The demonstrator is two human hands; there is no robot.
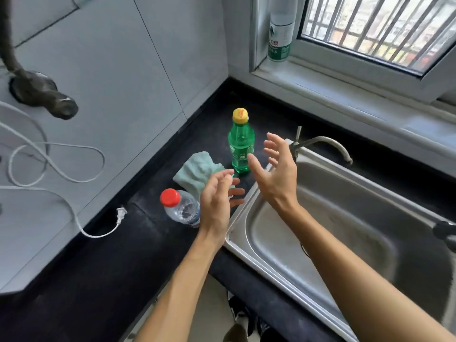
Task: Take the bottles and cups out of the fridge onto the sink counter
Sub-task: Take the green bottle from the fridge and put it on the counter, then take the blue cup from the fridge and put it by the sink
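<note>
Two bottles are stood upright on the dark counter (148, 245) beside the sink (345, 218): the green bottle (241, 146) and the red-capped bottle (182, 208). Left hand (217, 201) and right hand (277, 176) are held spread, nothing gripped.

counter (153, 243): 2 bottles (241, 141), cloth (197, 169) obstruct | sink (345, 218): open

Kitchen corner. A grey tiled wall (111, 70) meets a black counter (111, 267) with an inset steel sink (370, 206) and curved tap (325, 141). A barred window (370, 23) above a white sill (345, 104) admits daylight (upper right). A white cable (56, 169) loops across the wall.
</note>
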